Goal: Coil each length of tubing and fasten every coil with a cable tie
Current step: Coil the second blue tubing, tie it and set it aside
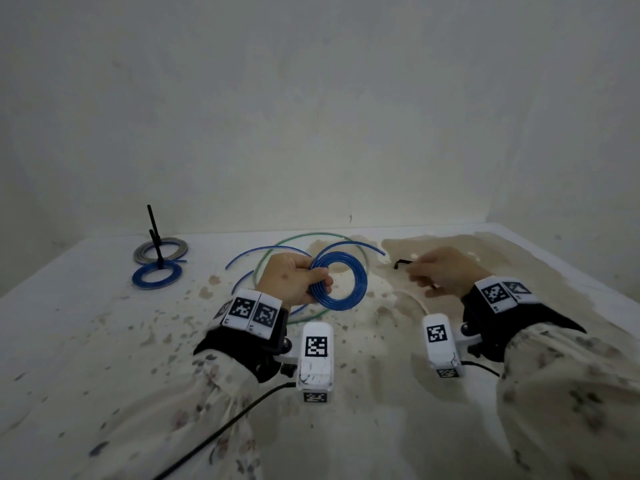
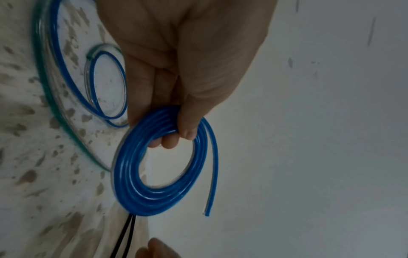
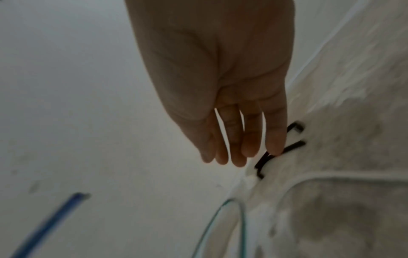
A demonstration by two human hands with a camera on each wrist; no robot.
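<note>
My left hand (image 1: 320,277) grips a blue tubing coil (image 1: 341,284) of several turns at its left side, held upright above the table. In the left wrist view the thumb presses the coil (image 2: 152,190) against the fingers of that hand (image 2: 176,137), and one free end (image 2: 210,174) hangs loose. My right hand (image 1: 414,271) hovers with straight fingers (image 3: 273,139) over black cable ties (image 1: 401,263) lying on the cloth. The ties (image 3: 293,144) show just past the little finger. I cannot see the hand holding any.
At the far left lie a grey coil (image 1: 161,252) and a blue coil (image 1: 156,277) with black tie tails (image 1: 154,233) standing up. Loose green tubing (image 1: 280,245) and loose blue tubing (image 1: 258,252) curve behind the left hand. The stained table cover (image 1: 104,323) meets a wall.
</note>
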